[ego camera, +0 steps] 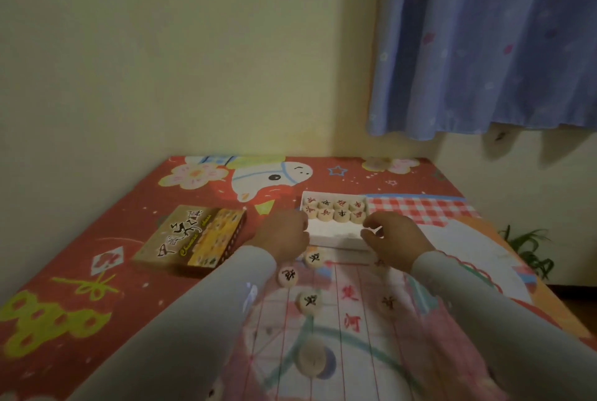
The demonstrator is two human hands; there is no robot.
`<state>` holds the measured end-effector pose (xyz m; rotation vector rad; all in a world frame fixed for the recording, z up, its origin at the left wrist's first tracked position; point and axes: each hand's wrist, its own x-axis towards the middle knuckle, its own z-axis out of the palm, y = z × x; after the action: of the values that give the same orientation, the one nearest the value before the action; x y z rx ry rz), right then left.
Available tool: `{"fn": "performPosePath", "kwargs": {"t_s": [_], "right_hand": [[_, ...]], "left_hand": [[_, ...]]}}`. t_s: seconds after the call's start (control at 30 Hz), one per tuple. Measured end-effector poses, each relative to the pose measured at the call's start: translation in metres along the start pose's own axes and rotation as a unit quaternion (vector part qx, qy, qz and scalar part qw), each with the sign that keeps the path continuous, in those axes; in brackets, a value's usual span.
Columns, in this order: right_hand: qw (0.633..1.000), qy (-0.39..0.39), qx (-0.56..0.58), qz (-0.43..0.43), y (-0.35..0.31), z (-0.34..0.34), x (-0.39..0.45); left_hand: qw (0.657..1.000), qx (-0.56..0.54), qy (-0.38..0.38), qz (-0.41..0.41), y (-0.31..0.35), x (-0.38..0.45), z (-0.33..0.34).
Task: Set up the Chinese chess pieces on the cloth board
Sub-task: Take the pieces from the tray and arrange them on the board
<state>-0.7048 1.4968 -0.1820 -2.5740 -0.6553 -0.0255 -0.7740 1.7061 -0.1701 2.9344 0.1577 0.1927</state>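
A thin cloth board [349,345] with red lines and red characters lies over the patterned mat in front of me. Several round wooden pieces with black characters [309,301] rest on it, and one blank-faced piece [312,358] lies nearer me. A white foam tray [332,232] stands at the board's far end, with several red-marked pieces [334,209] in its back rows. My left hand [284,234] is curled at the tray's left edge; whether it holds a piece is hidden. My right hand [392,237] touches the tray's right front corner, fingers bent.
The chess set's yellow-brown box lid [193,239] lies on the mat to the left. The red cartoon-print mat [64,271] covers the surface up to the cream wall. A blue curtain [484,45] hangs at upper right and a green plant [526,252] stands beyond the right edge.
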Motion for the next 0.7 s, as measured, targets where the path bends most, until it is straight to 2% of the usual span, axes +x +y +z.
{"fn": "performPosePath", "kwargs": {"t_s": [0.3, 0.57, 0.7], "right_hand": [[0.996, -0.026, -0.089, 0.002, 0.013, 0.029, 0.097], [0.996, -0.027, -0.082, -0.004, 0.008, 0.057, 0.115], [0.999, -0.017, -0.046, -0.007, 0.007, 0.049, 0.114]], "left_hand": [[0.993, 0.114, -0.022, 0.031, -0.003, 0.105, 0.035], [0.988, 0.143, -0.036, 0.035, 0.0, 0.116, 0.045], [0.992, 0.115, -0.053, 0.028, 0.0, 0.118, 0.039]]}}
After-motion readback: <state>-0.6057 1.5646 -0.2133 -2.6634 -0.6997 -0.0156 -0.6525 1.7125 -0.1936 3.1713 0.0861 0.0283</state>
